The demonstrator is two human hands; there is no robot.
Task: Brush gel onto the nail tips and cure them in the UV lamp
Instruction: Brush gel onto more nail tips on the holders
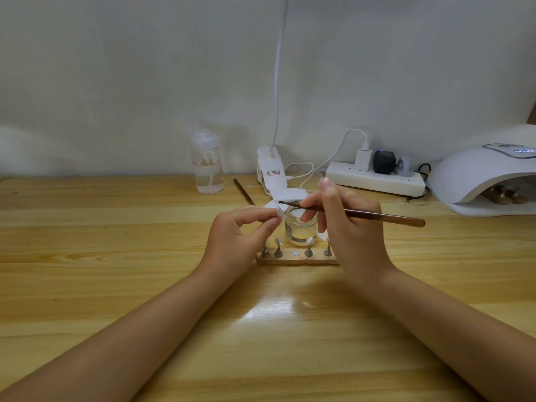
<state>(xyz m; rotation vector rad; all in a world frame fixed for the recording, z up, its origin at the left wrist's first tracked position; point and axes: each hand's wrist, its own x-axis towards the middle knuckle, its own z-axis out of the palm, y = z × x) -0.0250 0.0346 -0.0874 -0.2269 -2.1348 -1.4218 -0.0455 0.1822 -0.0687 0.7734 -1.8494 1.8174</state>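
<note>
My left hand (242, 232) pinches a clear nail tip (279, 212) between thumb and fingertips, raised above the wooden holder strip (295, 259). My right hand (345, 224) grips a brown gel brush (377, 215) like a pen, its dark bristle end just right of the held tip. An open glass gel jar (300, 226) stands behind the strip, between my hands. Several metal pegs stand on the strip, some carrying nail tips (309, 241). The white UV lamp (481, 177) sits at the far right, with something brown inside its opening.
A clear pump bottle (207, 166) stands at the back by the wall. A white clip lamp (271, 172) with cable and a power strip (377, 179) with plugs lie behind the jar. A second brown stick (243, 191) rests on the wooden table (116, 271).
</note>
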